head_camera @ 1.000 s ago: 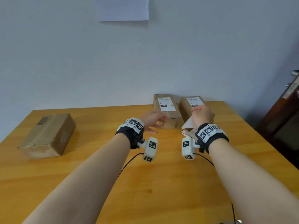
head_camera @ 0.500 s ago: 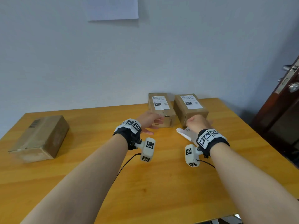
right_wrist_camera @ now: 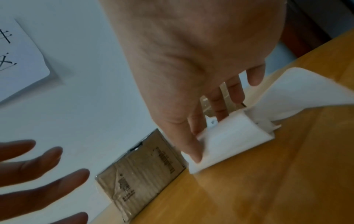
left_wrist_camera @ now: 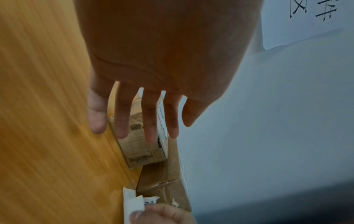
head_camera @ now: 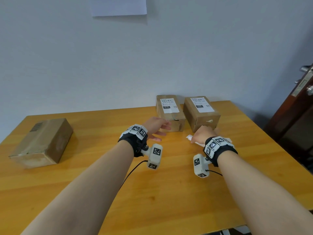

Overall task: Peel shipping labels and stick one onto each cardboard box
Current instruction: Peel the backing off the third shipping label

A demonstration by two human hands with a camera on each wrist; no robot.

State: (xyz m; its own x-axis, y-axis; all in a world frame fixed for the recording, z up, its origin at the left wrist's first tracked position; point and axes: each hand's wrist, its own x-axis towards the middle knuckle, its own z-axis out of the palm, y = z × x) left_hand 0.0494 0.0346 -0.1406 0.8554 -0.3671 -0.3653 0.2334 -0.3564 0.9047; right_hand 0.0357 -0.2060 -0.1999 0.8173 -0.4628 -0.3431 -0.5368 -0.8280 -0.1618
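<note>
Two cardboard boxes stand at the back of the table, each with a white shipping label on top: the box marked 070 (head_camera: 170,114) and the box marked 220 (head_camera: 202,114). A third box (head_camera: 42,143), bare of such a label, lies far left. My left hand (head_camera: 164,131) hovers with straight, spread fingers (left_wrist_camera: 151,130) just in front of the 070 box (left_wrist_camera: 138,145). My right hand (head_camera: 204,135) pinches a folded white label sheet (right_wrist_camera: 231,141) that lies on the table in front of the 220 box. The sheet's corner (head_camera: 189,137) shows left of that hand.
The wooden table (head_camera: 152,192) ends at a right edge near a dark door (head_camera: 298,112) with metal handles. A grey wall with a white paper notice (head_camera: 118,5) stands directly behind the boxes. Cables run from both wrist cameras.
My right hand has come down from the 220 box and brought the white sheet flat to the table. The left hand stays near the 070 box.
</note>
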